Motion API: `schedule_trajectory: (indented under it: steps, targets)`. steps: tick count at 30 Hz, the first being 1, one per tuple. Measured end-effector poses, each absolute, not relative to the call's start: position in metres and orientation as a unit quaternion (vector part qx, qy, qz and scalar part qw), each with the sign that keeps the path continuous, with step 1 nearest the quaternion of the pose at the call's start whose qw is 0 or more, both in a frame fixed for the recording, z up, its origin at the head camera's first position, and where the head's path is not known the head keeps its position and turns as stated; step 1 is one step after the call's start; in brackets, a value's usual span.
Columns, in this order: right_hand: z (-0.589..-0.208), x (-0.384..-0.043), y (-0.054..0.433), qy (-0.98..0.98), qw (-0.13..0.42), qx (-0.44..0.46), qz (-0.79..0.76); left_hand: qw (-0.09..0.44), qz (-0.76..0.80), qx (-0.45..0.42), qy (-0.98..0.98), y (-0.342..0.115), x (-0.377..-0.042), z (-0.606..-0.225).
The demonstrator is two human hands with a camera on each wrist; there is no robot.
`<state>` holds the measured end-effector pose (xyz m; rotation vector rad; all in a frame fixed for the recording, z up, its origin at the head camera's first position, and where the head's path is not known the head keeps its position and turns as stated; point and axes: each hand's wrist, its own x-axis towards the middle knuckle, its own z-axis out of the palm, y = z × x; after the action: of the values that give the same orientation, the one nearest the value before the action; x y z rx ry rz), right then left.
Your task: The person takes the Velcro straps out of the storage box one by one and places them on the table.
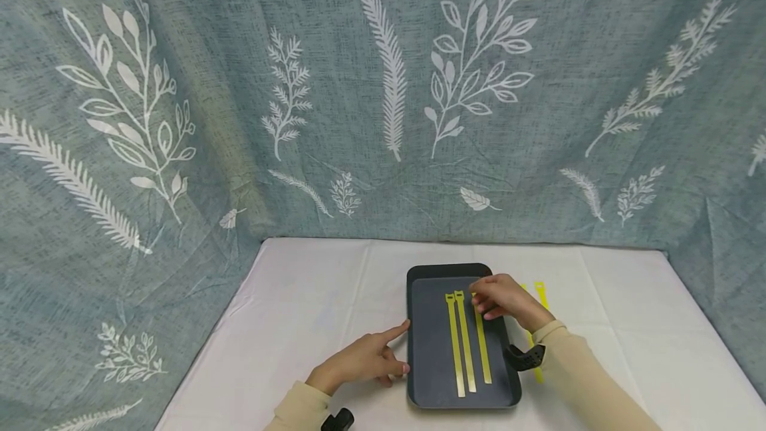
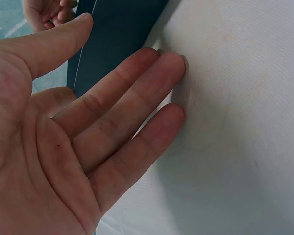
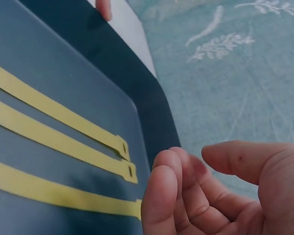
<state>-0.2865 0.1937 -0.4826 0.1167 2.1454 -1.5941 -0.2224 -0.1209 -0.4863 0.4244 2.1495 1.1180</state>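
A dark grey rectangular tray (image 1: 449, 271) lies lengthwise on the table. Inside it three flat yellow cable straps (image 1: 465, 344) lie side by side, their slotted heads toward the far end. My left hand (image 1: 368, 356) is at the tray's left side, with the extended index finger and the thumb against the wall. Over the right part of the tray is my right hand (image 1: 504, 298), fingertips right at the head of the rightmost strap (image 1: 483, 351). In the right wrist view its thumb stands apart from the bent fingers (image 3: 161, 191), which hide the end of that strap.
More yellow straps (image 1: 541, 292) lie on the white tablecloth (image 1: 323, 285) right of the tray, partly covered by my right forearm. A blue-green curtain (image 1: 371, 198) with white leaf prints hangs along the back and sides. Each wrist wears a black band (image 1: 526, 357).
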Motion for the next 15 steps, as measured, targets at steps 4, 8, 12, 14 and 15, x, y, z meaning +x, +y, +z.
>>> schedule_trajectory:
  steps: [4,8,12,14,15]
  targets:
    - [-0.486,-0.285,0.188,0.775,0.243,0.030,-0.582,0.334,0.429,0.162,0.823,-0.121,-0.223,-0.486]
    - [-0.488,-0.284,0.182,0.771,0.252,0.018,-0.585,0.333,0.429,0.161,0.824,-0.121,-0.224,-0.487]
    - [-0.491,-0.282,0.176,0.771,0.257,0.018,-0.582,0.334,0.431,0.159,0.823,-0.121,-0.224,-0.487]
    - [-0.493,-0.282,0.174,0.770,0.262,0.023,-0.581,0.335,0.431,0.159,0.823,-0.121,-0.224,-0.487]
    - [-0.493,-0.282,0.173,0.769,0.264,0.025,-0.581,0.335,0.431,0.159,0.822,-0.121,-0.225,-0.486]
